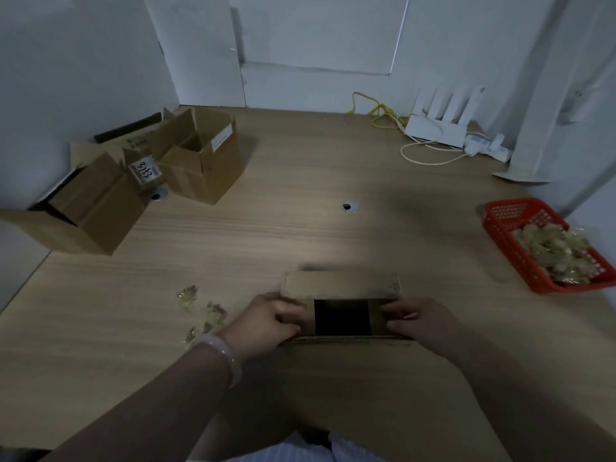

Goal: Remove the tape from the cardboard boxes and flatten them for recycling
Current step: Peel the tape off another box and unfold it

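Cardboard fills the near edge of the wooden table (300,201), where a box (340,378) stands against the person's body with its open top turned toward the camera, the dark interior showing between the hands. The left hand (266,323) grips the left side flap, fingers curled together and clamped on the cardboard edge; the right hand (416,320) holds the opposite flap the same way, fingertips pinched on its inner rim. The far flap (340,285) stands up beyond them, its rim looking frayed. By my reading, this box is at the opening or flattening stage: no tape strip shows on the faces visible, though the underside is hidden. Several crumpled tape scraps (203,311) lie on the table just left of the left hand, and a red basket (506,228) at the right edge holds a heap of similar pale scraps. Two more open boxes (100,201) wait at the far left, well apart from the work. The next move probably calls for spreading the side flaps outward, checking the bottom seam for tape, then pressing the walls to collapse the box.
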### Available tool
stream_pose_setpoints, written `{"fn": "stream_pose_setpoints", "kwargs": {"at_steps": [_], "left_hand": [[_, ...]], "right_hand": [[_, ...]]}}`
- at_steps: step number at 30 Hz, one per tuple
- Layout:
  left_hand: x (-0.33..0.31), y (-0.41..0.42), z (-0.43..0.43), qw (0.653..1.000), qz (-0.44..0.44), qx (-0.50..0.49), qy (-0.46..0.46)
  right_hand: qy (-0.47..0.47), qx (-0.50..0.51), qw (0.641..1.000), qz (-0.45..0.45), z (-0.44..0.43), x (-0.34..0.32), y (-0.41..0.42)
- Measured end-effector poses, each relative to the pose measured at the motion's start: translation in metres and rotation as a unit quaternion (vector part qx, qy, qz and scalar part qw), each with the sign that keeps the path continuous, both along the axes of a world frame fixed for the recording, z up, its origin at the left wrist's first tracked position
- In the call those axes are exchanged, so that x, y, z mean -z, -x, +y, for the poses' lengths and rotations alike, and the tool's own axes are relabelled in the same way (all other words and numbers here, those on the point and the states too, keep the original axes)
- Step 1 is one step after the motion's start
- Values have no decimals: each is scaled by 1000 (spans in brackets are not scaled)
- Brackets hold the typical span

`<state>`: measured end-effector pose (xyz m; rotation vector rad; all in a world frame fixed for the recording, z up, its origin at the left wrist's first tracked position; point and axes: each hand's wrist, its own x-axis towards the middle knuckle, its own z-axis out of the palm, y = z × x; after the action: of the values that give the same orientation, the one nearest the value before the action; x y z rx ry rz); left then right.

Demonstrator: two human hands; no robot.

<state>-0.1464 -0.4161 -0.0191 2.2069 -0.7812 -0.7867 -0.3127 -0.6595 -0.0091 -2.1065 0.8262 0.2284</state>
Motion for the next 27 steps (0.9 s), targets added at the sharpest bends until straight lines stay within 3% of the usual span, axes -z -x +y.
{"fn": "stream_pose_setpoints", "kwargs": {"at_steps": [5, 10, 14, 17, 21, 27], "left_hand": [[-4, -11, -16, 991, -44, 47, -114], [-5, -6, -35, 989, -78, -21, -122], [2, -6, -44, 986, -58, -78, -134], [8, -4, -43, 992, -6, -85, -93], [13, -3, -37, 993, 37, -115, 3], [1, -12, -27, 997, -1, -43, 66]], "right_hand": [[81, -99, 990, 59, -5, -8, -21], [139, -23, 988, 63, 14, 2, -45], [197, 8, 972, 129, 21, 11, -58], [157, 27, 980, 115, 17, 12, -55], [70, 79, 994, 25, 7, 9, -45], [-36, 195, 974, -114, -26, 2, -30]]}}
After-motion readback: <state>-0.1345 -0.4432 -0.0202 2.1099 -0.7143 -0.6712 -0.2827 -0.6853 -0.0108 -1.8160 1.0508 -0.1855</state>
